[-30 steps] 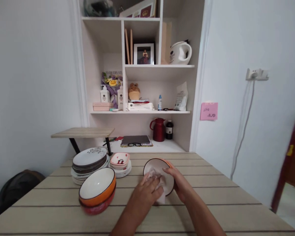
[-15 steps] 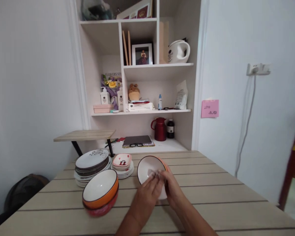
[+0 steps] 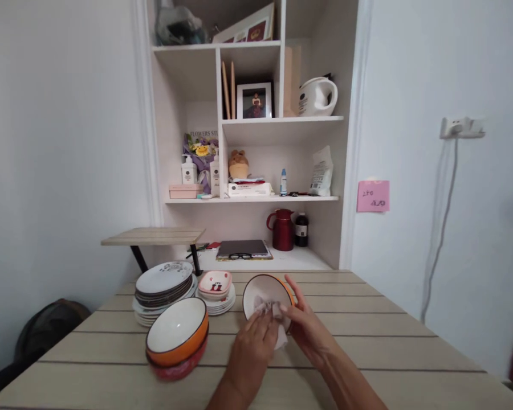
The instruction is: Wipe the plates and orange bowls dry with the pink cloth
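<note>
In the head view, a bowl (image 3: 253, 291), white inside and orange outside with a dark rim, is tilted so its inside faces me. My left hand (image 3: 256, 341) presses a crumpled pale cloth or tissue (image 3: 270, 307) against the bowl's inside, its fingers closed on it. My right hand (image 3: 306, 323) grips the bowl's right side, thumb by the rim and one finger raised behind. Part of the cloth hangs below the fingers. To the left, an orange bowl (image 3: 177, 330) sits in a red bowl (image 3: 180, 367).
Behind those bowls stand a tall stack of plates (image 3: 165, 280) and small square dishes (image 3: 215, 283) on saucers (image 3: 222, 306). A raised wooden stand (image 3: 154, 236) is at the table's back left. A red jug (image 3: 283, 230) and a laptop (image 3: 243, 248) sit beneath the shelves.
The right hand has opened out from the cloth to the bowl's right edge, a finger now raised. The left hand stays at the bowl with the cloth. The view has shifted slightly.
</note>
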The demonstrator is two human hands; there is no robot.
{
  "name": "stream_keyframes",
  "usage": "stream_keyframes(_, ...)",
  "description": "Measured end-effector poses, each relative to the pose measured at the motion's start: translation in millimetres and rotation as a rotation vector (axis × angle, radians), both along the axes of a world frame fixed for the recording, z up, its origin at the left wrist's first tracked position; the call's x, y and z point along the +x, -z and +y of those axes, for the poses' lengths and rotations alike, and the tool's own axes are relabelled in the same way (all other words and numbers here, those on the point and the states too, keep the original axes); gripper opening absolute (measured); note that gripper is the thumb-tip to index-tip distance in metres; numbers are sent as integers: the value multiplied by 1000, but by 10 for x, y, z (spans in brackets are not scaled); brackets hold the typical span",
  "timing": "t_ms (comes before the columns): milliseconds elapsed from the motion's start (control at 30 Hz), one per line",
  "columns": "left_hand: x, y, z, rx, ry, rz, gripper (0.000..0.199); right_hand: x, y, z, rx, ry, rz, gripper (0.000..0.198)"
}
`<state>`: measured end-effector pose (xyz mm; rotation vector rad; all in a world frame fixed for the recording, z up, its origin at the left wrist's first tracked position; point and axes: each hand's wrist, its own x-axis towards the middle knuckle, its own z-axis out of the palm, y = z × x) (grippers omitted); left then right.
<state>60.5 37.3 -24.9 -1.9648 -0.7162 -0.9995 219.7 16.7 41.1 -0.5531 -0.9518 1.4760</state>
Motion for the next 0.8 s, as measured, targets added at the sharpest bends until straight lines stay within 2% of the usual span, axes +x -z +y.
stream_keyframes(67, -27, -23, -11, -20, -49, -18, 32, -167, 64, 4, 5, 51, 44, 99)
stream_keyframes(167, -41, -62, -21, -11, -6, 28, 37, -302, 140, 25, -27, 116, 103, 81)
stream_keyframes(267, -17, -74, -5, -27, 74, 100, 42, -282, 163, 61, -49, 121, 128, 53)
stream_keyframes(367, 16, -62, 17, -82, 104, 123, 40, -177, 136, 95, -62, 94, 94, 40)
stream_keyframes(467, 30, -59, 12, -119, 89, 136, 32, -36, 85, 108, -82, 71, 0, 43)
stream_keyframes(633, 48, -85, -64, -42, 119, 132, 20, 208, -22, 53, -67, 10, -144, 49)
stream_keyframes(700, 62, -83, -89, 11, 110, 104, 20, 242, -47, 29, -75, -17, -145, 60)
stream_keyframes(800, 73, -61, -93, 30, 88, 61, 24, 155, -10, 21, -74, -33, -82, 89)
